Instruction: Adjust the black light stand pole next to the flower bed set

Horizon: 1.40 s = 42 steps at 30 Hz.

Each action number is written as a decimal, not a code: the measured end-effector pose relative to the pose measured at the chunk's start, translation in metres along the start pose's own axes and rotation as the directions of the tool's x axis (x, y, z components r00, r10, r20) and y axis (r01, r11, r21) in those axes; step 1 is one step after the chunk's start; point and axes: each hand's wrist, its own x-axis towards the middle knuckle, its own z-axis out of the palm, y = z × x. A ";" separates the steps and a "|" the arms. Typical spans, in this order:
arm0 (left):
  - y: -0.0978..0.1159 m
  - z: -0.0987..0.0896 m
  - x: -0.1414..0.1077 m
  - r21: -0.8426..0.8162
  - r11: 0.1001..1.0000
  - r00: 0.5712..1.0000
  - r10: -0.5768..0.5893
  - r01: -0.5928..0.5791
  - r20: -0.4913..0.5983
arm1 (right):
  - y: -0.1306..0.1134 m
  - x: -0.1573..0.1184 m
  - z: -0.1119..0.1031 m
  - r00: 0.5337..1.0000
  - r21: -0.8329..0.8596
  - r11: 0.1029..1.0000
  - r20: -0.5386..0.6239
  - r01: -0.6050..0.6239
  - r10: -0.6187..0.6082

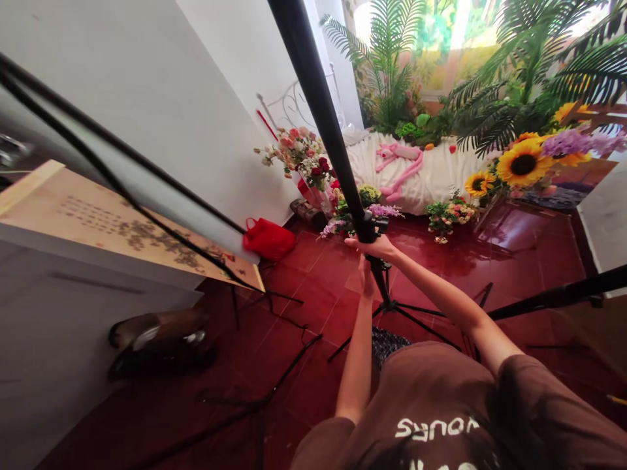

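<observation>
The red floor point(313, 271) bears a black stand point(339, 153) just ahead of the person; its long axis runs upward, slanting left. The right hand point(376, 247), uppermost, grasps it just below the knob point(381, 224) and is nearer that knob; the left hand point(366, 279) rests against it lower down, fingers too hidden to tell whether they close.

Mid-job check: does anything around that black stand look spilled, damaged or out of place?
No clear spill or damage. Slightly odd: beyond the black stand, the pink plush toy sprawls across the white cloth, limbs splayed.
</observation>
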 end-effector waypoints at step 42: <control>0.020 0.023 0.024 0.226 0.937 0.957 0.286 -0.267 -0.055 | 0.061 -0.082 -0.010 0.880 0.862 0.342 0.214 -0.374 0.423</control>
